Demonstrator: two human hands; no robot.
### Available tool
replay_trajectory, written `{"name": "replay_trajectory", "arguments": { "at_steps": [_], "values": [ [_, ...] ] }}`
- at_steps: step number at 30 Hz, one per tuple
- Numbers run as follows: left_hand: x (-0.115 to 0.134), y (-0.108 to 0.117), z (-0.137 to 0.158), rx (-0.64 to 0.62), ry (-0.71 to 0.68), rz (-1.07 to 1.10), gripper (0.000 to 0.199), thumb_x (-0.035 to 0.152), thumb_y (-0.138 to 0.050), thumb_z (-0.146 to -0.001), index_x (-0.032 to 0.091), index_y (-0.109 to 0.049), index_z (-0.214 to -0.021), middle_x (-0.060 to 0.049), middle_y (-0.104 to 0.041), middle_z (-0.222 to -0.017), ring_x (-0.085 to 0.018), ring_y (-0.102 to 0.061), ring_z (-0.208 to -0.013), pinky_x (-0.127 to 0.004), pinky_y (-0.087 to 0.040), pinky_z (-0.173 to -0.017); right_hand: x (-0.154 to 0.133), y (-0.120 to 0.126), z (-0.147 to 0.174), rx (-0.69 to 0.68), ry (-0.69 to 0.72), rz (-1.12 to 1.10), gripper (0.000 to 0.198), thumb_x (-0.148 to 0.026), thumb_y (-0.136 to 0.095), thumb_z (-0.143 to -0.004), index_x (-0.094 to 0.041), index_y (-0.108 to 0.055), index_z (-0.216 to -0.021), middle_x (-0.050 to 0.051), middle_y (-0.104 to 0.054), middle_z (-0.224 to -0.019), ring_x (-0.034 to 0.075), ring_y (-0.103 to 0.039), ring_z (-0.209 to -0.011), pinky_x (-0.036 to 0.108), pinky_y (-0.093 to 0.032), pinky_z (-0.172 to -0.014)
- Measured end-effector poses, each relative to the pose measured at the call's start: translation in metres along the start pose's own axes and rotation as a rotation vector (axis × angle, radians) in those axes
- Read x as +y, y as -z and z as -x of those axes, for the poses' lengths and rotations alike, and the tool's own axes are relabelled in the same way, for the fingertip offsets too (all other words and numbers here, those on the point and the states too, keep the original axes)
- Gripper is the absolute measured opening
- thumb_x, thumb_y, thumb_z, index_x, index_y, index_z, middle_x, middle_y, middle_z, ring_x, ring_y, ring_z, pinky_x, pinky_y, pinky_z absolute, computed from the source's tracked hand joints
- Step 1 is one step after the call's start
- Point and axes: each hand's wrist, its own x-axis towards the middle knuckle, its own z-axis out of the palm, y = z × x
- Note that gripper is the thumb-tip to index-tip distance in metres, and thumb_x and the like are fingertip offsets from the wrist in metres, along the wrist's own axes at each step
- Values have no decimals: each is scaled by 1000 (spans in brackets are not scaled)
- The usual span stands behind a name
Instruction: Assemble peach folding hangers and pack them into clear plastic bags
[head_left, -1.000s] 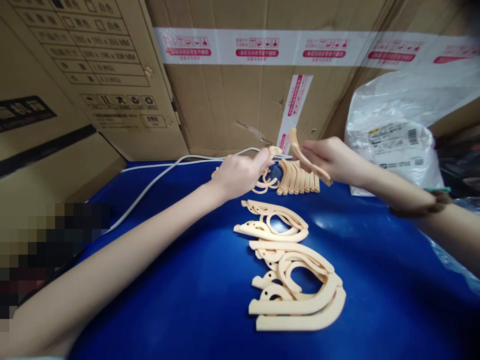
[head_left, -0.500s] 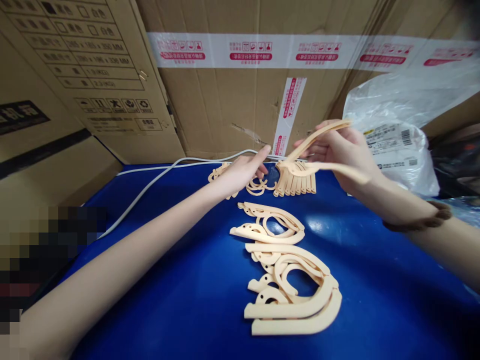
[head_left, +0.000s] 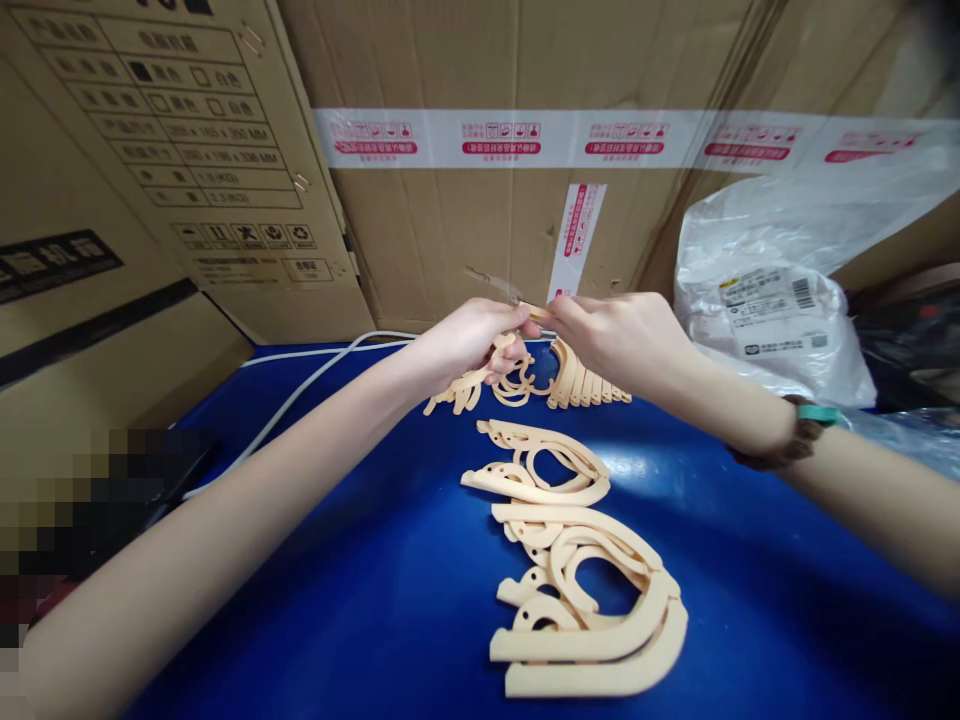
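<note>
My left hand (head_left: pixel 480 345) and my right hand (head_left: pixel 615 330) meet above the far part of the blue table, both closed. Their fingertips pinch a cream folding hanger (head_left: pixel 534 312), mostly hidden by the fingers. Below the left fingers a curved cream part (head_left: pixel 487 372) sticks out; whether it belongs to the same hanger I cannot tell. Behind and under the hands lie loose curved hooks (head_left: pixel 514 388), a small pile of cream pieces (head_left: pixel 459 398) and a row of hanger arms (head_left: pixel 589 385). Nearer, folded hangers (head_left: pixel 551 490) lie in a group, with a larger overlapping stack (head_left: pixel 600 680) in front.
Cardboard boxes (head_left: pixel 435 230) wall off the back and left of the blue table (head_left: pixel 360 560). A white cable (head_left: pixel 300 400) runs along the left and back edges. At the back right sits a clear plastic bag with a label (head_left: pixel 772 310).
My right hand has moved left with the hanger, meeting my left hand. The hanger's spread arms no longer show. My left fingers, previously extended, have closed. The view has tilted up slightly.
</note>
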Motion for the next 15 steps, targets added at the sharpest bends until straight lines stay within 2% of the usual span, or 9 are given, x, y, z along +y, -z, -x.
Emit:
{"name": "replay_trajectory", "arguments": {
  "at_steps": [2,4,6,7,8,9,10,12,15],
  "values": [
    [-3,-6,-1,53,30,-80,35,27,-37,-104,15,-53,-76,9,-30,-48,-4,-27,-34,-18,-23,-38,-8,0,-1,-70,5,-7,26,-17,-39,-97,-13,-64,-104,12,-71,-76,23,-65,-62,31,-21,-50],
    [-8,-11,-4,178,7,-196,37,27,-34,-104,17,-50,-72,8,-30,-48,-5,-28,-35,-19,-24,-41,-11,-3,-4,-135,-27,-133,24,-12,-42,-92,-12,-63,-102,12,-70,-72,22,-63,-58,30,-22,-49],
    [-15,-11,-8,329,-126,-332,34,28,-36,-104,18,-46,-73,6,-38,-52,-7,-37,-42,-20,-30,-46,-6,-9,-8,-208,-100,-419,22,-15,-41,-93,-14,-63,-88,9,-66,-62,19,-59,-51,29,-28,-49],
    [-18,-8,-9,412,-241,-454,31,29,-40,-103,19,-47,-74,4,-42,-55,-8,-42,-47,-21,-34,-50,0,-14,-11,-240,-165,-593,25,-18,-40,-94,-16,-60,-81,6,-63,-57,18,-57,-47,29,-32,-49],
    [-22,-4,-11,472,-316,-554,29,31,-41,-102,19,-48,-76,3,-47,-59,-10,-46,-52,-22,-37,-54,8,-19,-12,-254,-253,-762,28,-22,-38,-96,-18,-57,-75,3,-59,-52,16,-54,-42,29,-35,-49],
    [-26,2,-12,509,-331,-626,30,32,-41,-102,19,-49,-76,1,-50,-61,-11,-50,-55,-23,-39,-56,17,-26,-13,-239,-358,-881,29,-27,-38,-97,-20,-56,-75,1,-57,-50,15,-51,-39,30,-36,-48],
    [-29,9,-12,506,-272,-643,31,32,-39,-101,19,-50,-76,0,-53,-62,-12,-52,-56,-23,-41,-56,27,-32,-14,-201,-464,-940,30,-31,-39,-97,-21,-55,-75,0,-54,-49,15,-49,-37,30,-36,-47],
    [-35,26,-11,459,-104,-597,33,31,-36,-100,18,-52,-75,-2,-59,-66,-13,-55,-54,-24,-44,-54,46,-45,-11,-120,-554,-954,32,-39,-44,-97,-21,-57,-73,-1,-50,-48,14,-45,-39,30,-34,-46],
    [-42,49,-7,428,-33,-599,32,27,-40,-95,17,-57,-71,-3,-62,-69,-13,-57,-55,-22,-45,-52,62,-58,-1,-18,-501,-854,34,-43,-47,-95,-21,-59,-72,-1,-50,-53,14,-45,-46,29,-33,-49]
  ]
}}
